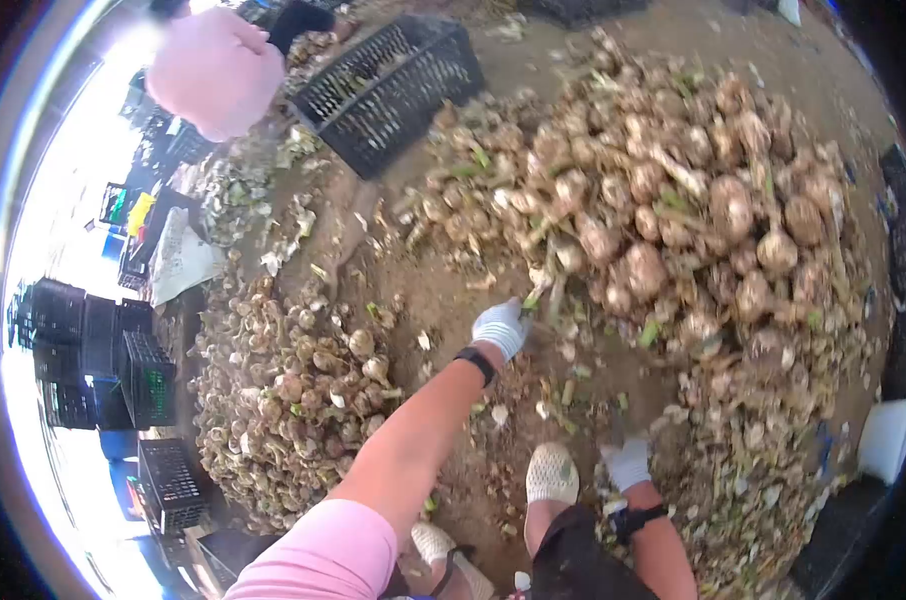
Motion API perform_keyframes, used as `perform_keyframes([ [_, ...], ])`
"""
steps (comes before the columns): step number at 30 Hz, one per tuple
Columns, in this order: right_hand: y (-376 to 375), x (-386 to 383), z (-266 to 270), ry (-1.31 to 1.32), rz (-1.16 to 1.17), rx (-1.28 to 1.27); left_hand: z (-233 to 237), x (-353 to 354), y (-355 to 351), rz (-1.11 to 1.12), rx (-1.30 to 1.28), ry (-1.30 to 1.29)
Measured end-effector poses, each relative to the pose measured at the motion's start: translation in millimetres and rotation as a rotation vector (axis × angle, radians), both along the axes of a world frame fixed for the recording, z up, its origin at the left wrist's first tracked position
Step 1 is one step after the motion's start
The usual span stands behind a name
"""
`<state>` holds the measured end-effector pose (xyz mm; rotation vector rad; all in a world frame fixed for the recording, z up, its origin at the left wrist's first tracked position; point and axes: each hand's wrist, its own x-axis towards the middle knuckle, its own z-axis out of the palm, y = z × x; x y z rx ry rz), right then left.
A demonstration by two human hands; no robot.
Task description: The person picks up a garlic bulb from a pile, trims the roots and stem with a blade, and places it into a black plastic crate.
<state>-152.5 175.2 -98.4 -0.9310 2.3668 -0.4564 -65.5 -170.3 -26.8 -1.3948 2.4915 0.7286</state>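
My left hand [503, 328], in a white glove, reaches out over the dirt floor with its fingers closed on the green-tipped stem of a garlic bulb [571, 257]. That bulb lies at the near edge of a large heap of garlic [663, 190]. My right hand [628, 465], also gloved in white, is low beside my right shoe [553, 474], above scattered stalks and peelings. Its fingers are blurred, and whether it holds anything I cannot make out. A second heap of garlic [293, 400], with short-cut stems, lies to the left of my left forearm.
A black plastic crate [398, 95] stands behind the heaps, beside a person in pink [218, 75]. Stacked black crates [93, 350] line the left side, near a white sack [185, 258]. Trimmings [753, 490] cover the ground at lower right, near a white container [887, 440].
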Motion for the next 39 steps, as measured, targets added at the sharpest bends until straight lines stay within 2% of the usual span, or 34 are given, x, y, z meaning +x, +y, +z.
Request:
perform_keyframes([
  [1,-8.5,-7.6,16.8,-0.072,-0.001,0.038,6.8,12.5,13.7,-0.024,0.082,-0.088],
  [3,-0.4,-6.2,12.9,-0.352,-0.251,0.161,23.8,43.5,35.0,-0.147,0.158,-0.266],
  [5,-15.6,-6.0,67.8,-0.289,-0.147,0.186,14.1,71.0,40.2,-0.189,0.144,-0.421],
  [6,-17.1,-6.8,80.8,-0.424,-0.159,0.089,19.2,75.3,41.4,-0.209,0.137,-0.499],
  [7,-16.7,-6.8,85.7,-0.430,-0.170,0.103,35.6,75.4,46.6,-0.308,0.022,-0.532],
  [9,-14.2,-4.4,90.4,-0.462,-0.102,0.035,50.7,69.8,56.2,-0.221,-0.157,-0.450],
  [10,-7.8,-1.4,79.7,-0.511,-0.102,-0.025,52.4,62.4,58.5,-0.225,-0.156,-0.452],
  [12,-19.1,-1.8,102.8,-0.476,-0.045,-0.007,49.4,38.6,62.5,0.051,-0.019,-0.274],
  [13,-25.1,-2.0,113.2,-0.436,0.016,0.012,43.8,27.1,59.4,0.048,-0.017,-0.271],
  [15,-28.5,-1.5,112.9,-0.428,-0.011,0.005,24.9,7.7,49.3,0.457,0.121,-0.186],
  [16,-29.5,-2.4,106.7,-0.416,-0.007,-0.036,4.4,13.9,39.1,0.502,0.131,-0.120],
  [17,-34.7,-3.3,109.4,-0.407,-0.004,-0.076,5.5,17.6,29.8,0.434,0.169,-0.128],
  [18,-41.1,-6.0,118.9,-0.271,0.034,-0.002,6.4,22.7,29.3,0.324,0.185,-0.045],
  [19,-48.8,-9.8,125.0,-0.274,0.029,-0.006,13.9,25.2,32.0,0.213,0.198,0.038],
  [20,-55.2,-13.8,128.9,-0.198,0.072,0.027,14.9,30.0,38.5,0.209,0.195,0.036],
  [22,-62.9,-15.8,138.9,-0.064,0.116,0.043,14.9,44.9,59.1,0.443,0.711,0.812],
  [23,-67.3,-16.2,145.8,-0.070,0.112,0.053,29.1,46.7,66.5,0.447,0.721,0.804],
  [25,-78.3,-17.7,158.2,-0.023,0.216,-0.044,65.5,49.5,77.3,0.107,0.536,0.485],
  [26,-83.2,-16.5,161.5,-0.016,0.240,-0.063,79.9,47.8,81.5,-0.032,0.469,0.410],
  [27,-90.3,-14.8,169.2,-0.014,0.307,-0.042,81.3,47.1,88.4,-0.038,0.478,0.406],
  [29,-105.6,-6.7,183.3,0.003,0.397,0.061,81.0,44.3,106.5,0.749,1.403,0.819],
  [31,-105.5,3.8,180.5,0.090,0.392,0.026,33.5,54.9,122.5,0.166,1.104,0.670],
  [33,-100.6,7.4,178.3,0.183,0.395,-0.012,112.9,23.7,126.7,1.049,1.590,0.743],
  [34,-97.5,8.2,178.0,0.194,0.397,-0.046,109.2,25.3,127.8,1.048,1.592,0.741],
  [39,-81.8,12.9,168.8,0.245,0.351,-0.190,51.1,62.7,139.2,0.446,1.618,0.726],
])
